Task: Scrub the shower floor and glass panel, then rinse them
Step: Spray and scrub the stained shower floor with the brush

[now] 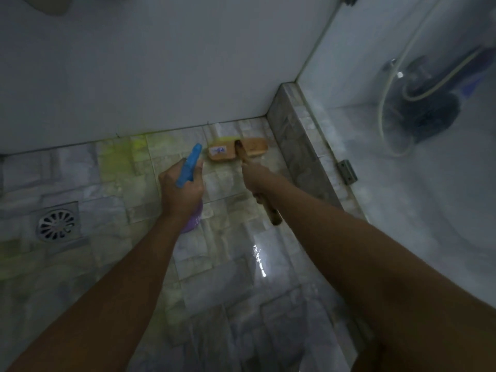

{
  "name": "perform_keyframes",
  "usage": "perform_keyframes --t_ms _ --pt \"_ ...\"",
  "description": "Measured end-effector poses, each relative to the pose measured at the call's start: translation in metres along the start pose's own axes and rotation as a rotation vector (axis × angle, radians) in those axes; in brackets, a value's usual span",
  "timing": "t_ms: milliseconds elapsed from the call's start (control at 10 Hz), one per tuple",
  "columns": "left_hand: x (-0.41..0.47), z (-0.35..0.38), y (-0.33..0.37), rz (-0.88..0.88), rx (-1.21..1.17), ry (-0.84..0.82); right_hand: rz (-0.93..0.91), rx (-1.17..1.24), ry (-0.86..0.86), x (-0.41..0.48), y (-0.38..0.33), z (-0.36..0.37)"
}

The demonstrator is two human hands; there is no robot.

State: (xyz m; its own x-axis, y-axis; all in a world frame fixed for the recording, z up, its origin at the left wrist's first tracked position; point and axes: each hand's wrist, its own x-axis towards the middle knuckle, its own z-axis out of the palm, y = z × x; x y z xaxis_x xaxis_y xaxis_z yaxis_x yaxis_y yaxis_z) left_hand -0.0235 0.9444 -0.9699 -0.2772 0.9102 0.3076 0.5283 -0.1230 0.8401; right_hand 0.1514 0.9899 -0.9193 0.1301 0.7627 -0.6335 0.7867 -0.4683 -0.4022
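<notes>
My left hand (181,190) grips a spray bottle (189,163) with a blue trigger head and a purple body, nozzle aimed at the far wall's base. My right hand (257,178) holds the wooden handle of a scrub brush (237,149). The brush's wooden head rests on the wet stone-tile shower floor (230,264), close to the far right corner. Yellow-green cleaner stains (120,154) the tiles left of the brush. The glass panel (402,130) stands on the right, atop a stone curb (300,140).
A round metal floor drain (57,224) sits at the left. A white wall (161,76) bounds the far side. A metal hinge (347,171) clamps the glass at the curb. Through the glass I see a hose (386,103) and a dark object.
</notes>
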Motion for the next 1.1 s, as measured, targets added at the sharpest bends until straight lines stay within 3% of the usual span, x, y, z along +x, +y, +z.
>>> perform_keyframes --t_ms 100,200,300,400,500,600,700,900,1000,1100 --pt "-0.002 -0.001 0.006 0.022 0.013 -0.026 -0.051 -0.204 -0.065 -0.063 0.067 0.013" --pt "-0.008 0.000 0.013 0.032 0.021 -0.073 0.108 -0.311 -0.080 -0.090 0.139 0.024" --pt "-0.021 -0.006 0.017 0.043 0.032 -0.091 0.067 -0.244 0.000 -0.059 0.132 0.019" --pt "-0.037 -0.018 0.019 -0.047 0.010 -0.108 0.037 -0.131 0.014 -0.050 0.077 0.021" --pt "-0.048 -0.033 0.015 -0.093 0.018 -0.112 -0.049 -0.070 -0.049 -0.077 0.053 0.049" --pt "-0.049 -0.049 0.003 -0.123 0.018 -0.130 -0.023 -0.068 -0.104 -0.126 0.079 0.065" --pt "-0.046 -0.056 0.000 -0.152 0.043 -0.131 0.136 -0.008 -0.114 -0.131 0.096 0.040" --pt "-0.045 -0.052 0.007 -0.125 0.018 -0.161 0.054 -0.107 -0.029 -0.079 0.053 0.037" --pt "-0.045 -0.044 0.006 -0.221 0.042 -0.177 -0.053 -0.247 -0.106 -0.092 0.051 0.070" --pt "-0.038 -0.041 0.007 -0.419 0.014 -0.184 -0.008 -0.193 -0.103 -0.099 0.059 0.074"
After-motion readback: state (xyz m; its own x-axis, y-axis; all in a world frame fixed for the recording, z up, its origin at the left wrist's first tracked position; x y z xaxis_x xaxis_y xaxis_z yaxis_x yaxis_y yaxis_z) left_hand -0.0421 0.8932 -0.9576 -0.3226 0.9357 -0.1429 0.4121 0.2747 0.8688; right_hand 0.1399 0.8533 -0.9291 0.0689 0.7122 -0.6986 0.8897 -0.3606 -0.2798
